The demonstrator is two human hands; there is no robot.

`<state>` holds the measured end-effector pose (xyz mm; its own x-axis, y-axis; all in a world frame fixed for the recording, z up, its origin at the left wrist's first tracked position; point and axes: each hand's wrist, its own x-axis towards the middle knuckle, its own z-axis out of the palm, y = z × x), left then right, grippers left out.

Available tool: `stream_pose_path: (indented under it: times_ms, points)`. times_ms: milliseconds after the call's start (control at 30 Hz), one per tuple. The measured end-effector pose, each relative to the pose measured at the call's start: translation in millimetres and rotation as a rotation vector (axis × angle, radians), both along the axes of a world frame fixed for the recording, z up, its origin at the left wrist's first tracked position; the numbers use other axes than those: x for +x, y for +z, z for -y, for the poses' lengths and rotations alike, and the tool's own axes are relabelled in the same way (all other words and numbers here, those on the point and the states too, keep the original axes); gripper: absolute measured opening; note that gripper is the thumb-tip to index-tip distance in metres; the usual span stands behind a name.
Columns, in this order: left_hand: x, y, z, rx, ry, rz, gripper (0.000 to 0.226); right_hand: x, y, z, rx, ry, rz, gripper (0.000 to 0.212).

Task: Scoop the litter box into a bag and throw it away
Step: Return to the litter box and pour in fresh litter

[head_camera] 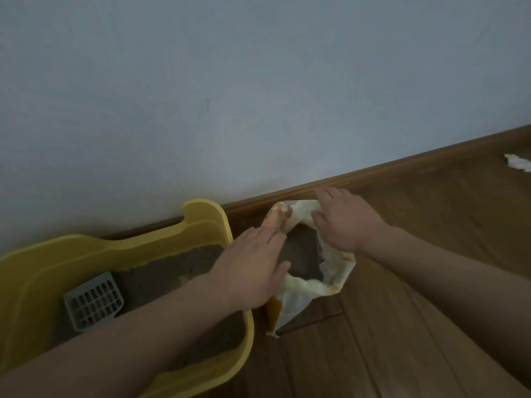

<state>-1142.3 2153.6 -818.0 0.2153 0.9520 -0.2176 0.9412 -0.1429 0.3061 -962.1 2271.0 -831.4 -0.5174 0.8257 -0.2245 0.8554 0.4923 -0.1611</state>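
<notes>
A yellow litter box (34, 282) with brown litter sits on the floor at lower left, against the wall. A grey slotted scoop (93, 301) lies in the litter. To its right stands a white and yellow plastic bag (298, 294), open at the top, with dark litter inside. My left hand (250, 268) lies flat over the bag's left rim, its fingers together and its thumb at the opening. On the bag's far right rim is my right hand (344, 222), its fingers curled onto the plastic.
A wooden floor (416, 254) stretches to the right. A wooden skirting board (402, 168) runs along the pale wall. A crumpled white scrap (518, 162) lies on the floor at the far right edge.
</notes>
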Motion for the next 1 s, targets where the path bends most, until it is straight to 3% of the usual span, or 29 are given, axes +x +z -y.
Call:
stream_pose_path:
  times_ms: [233, 333, 533, 833, 1000]
  points:
    - [11.7, -36.5, -15.4, -0.183, -0.113, -0.031, 0.059, 1.3, -33.0, -11.8, -0.048, 0.016, -0.04, 0.044]
    - [14.2, -39.7, -12.9, -0.236, -0.182, -0.034, 0.05, 2.0, -40.7, -11.4, -0.052, 0.017, -0.074, 0.047]
    - [21.1, -42.3, -13.4, -0.244, -0.233, -0.085, 0.021, -0.2, -44.0, -14.6, -0.015, 0.022, -0.11, 0.039]
    - [20.4, -41.9, -13.3, -0.221, -0.173, -0.025, 0.017, 7.4, -46.4, -14.0, -0.008, -0.062, -0.312, 0.038]
    - [16.3, -36.3, -4.6, -0.074, -0.12, 0.068, 0.022, 12.0, -28.6, -8.4, 0.025, -0.076, -0.423, 0.029]
